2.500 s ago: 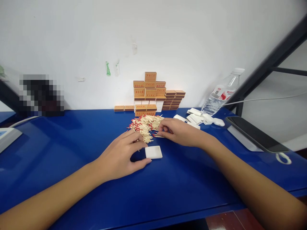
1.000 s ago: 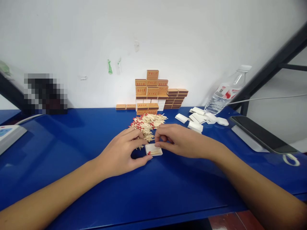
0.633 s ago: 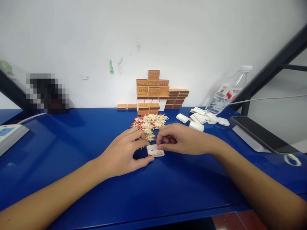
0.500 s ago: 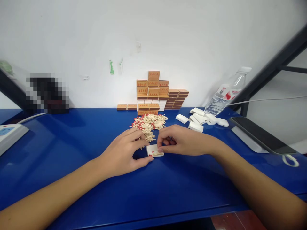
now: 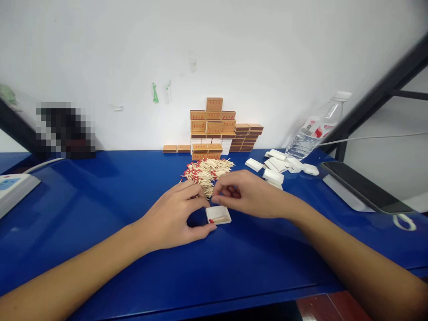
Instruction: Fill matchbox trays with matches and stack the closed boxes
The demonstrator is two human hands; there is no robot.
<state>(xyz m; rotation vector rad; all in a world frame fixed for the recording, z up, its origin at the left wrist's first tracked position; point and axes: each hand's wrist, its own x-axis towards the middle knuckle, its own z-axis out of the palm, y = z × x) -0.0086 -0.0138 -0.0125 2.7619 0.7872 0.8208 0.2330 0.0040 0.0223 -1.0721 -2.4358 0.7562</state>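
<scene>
A small white matchbox tray (image 5: pixel 218 209) lies on the blue table with a few red-tipped matches (image 5: pixel 219 220) along its near side. My left hand (image 5: pixel 177 211) holds the tray's left end, thumb at the near corner and index finger at the far corner. Just beyond the tray, my right hand (image 5: pixel 242 194) is closed, thumb and fingertips drawn together at the edge of a heap of loose matches (image 5: pixel 203 171). Whatever those fingers pinch is too small or hidden to make out.
Stacked orange matchboxes (image 5: pixel 214 128) stand against the wall behind the heap. Several white trays (image 5: pixel 276 165) lie to the right, near a tilted water bottle (image 5: pixel 312 129). A phone (image 5: pixel 366 187) rests at far right, a white power strip (image 5: pixel 16 187) at far left.
My right hand has lifted away from the tray and moved left and back to the match heap. The tray and my left hand have shifted slightly toward me and to the right.
</scene>
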